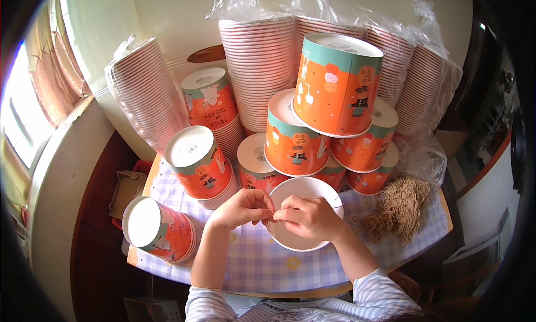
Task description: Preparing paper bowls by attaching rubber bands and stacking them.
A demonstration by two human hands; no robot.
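A white-lined paper bucket (301, 188) stands at the near middle of the table with its mouth up. My left hand (245, 207) reaches over its left rim, thumb and fingertips pinched together. Facing it above the mouth, my right hand (312, 217) is pinched too, and the fingertips of both hands meet. Whatever lies between them is too small to make out. A short thin strand shows at the bucket's right rim. To the right lies a tangled heap of beige string (399, 207).
Upside-down orange and green buckets (338, 87) are piled behind my hands. More bucket stacks (201, 160) stand at the left, one near the front edge (159, 230). Tall plastic-wrapped stacks (259, 71) line the back. A checked cloth (251, 266) covers the table.
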